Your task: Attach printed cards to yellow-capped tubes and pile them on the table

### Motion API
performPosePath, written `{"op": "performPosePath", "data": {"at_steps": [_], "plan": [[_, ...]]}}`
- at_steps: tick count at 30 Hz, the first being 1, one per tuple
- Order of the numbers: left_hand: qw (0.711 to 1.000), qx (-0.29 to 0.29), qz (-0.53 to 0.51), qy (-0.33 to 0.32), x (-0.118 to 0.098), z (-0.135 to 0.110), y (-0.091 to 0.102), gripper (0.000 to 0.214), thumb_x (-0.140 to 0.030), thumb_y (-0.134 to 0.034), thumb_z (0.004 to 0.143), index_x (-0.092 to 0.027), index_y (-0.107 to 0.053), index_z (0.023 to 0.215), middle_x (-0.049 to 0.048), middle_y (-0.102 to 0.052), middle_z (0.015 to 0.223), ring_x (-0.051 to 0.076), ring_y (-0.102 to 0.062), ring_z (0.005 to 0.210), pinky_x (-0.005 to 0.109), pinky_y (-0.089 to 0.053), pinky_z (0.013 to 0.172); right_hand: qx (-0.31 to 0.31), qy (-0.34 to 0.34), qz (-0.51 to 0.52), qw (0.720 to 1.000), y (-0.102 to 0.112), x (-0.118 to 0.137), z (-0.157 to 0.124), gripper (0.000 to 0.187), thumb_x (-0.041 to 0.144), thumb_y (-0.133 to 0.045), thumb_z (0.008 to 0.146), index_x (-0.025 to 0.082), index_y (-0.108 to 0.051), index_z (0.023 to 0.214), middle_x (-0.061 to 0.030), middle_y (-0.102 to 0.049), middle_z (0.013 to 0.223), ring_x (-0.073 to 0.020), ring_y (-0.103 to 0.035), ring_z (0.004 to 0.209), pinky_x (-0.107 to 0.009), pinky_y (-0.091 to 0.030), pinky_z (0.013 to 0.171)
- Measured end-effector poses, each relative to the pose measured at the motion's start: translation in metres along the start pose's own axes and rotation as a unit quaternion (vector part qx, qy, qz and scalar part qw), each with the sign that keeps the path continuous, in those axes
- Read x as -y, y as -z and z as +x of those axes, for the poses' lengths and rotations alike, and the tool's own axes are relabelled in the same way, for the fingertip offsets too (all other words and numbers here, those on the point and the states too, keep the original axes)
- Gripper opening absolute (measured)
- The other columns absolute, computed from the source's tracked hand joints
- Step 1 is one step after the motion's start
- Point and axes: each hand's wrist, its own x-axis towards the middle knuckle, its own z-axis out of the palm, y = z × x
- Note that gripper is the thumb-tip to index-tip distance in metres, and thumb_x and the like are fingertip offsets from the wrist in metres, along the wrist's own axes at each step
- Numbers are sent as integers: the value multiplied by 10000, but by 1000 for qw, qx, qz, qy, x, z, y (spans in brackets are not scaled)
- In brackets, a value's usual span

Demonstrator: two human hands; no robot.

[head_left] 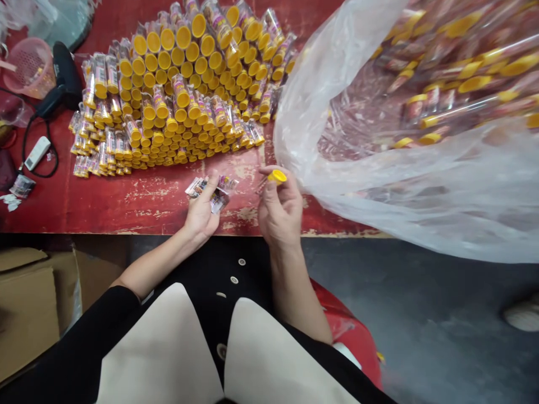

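My left hand [202,210] grips a small bunch of printed paper packets [213,191] against the red tabletop [126,202]. My right hand [280,207] pinches a thin transparent tube with a yellow cap [277,177], and most of the tube is hard to make out. Beyond both hands lies a large heap of yellow-capped tubes [181,95], stacked with their caps mostly facing me. To my right, a big transparent plastic bag [379,185] full of similar tubes touches the table, close to my right hand.
A black hand tool with a cord [63,76], a pink plastic basket [29,67] and a white plug adapter [37,152] lie at the far left of the table. Cardboard boxes [25,314] stand on the floor at lower left. A red stool [353,336] is near my right knee.
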Motion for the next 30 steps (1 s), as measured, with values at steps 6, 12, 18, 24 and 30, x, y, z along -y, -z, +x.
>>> {"op": "performPosePath", "data": {"at_steps": [6,12,18,24,30], "plan": [[999,1,23,43,-3,-7,-2,261,-236,-863,729,-153,-621,783,-68,-652,688,37,-563,551,182,-440,547,-14,72,-5,997,8,5,-10,388,510,-569,940,292,-541,1260,-50,-603,1026,-142,-631,838,-279,-556,709],[998,17,18,54,2,-11,-2,240,-225,-851,746,-146,-628,791,-50,-678,706,56,-604,587,188,-486,593,-25,68,-11,997,7,4,-19,389,503,-545,952,290,-520,1277,-67,-619,1063,-139,-659,821,-291,-589,697],[997,28,34,56,5,-10,-2,272,-220,-870,716,-146,-621,797,-49,-671,724,62,-625,606,183,-520,596,-82,79,0,994,5,7,-22,362,414,-672,895,288,-595,1224,-50,-660,1074,-142,-680,842,-302,-610,717],[994,92,60,11,3,-15,1,277,-316,-848,751,-161,-634,834,-35,-679,757,78,-654,679,226,-575,735,-98,173,-106,974,8,5,-31,378,213,-769,813,302,-715,1176,-44,-707,1075,-197,-706,1012,-378,-610,877],[994,52,69,-60,5,-10,6,295,-304,-874,711,-158,-659,851,-34,-682,774,70,-647,682,229,-548,767,-81,148,-151,974,12,0,-47,340,259,-783,799,257,-735,1135,-61,-707,1026,-195,-716,934,-347,-634,771]]}}
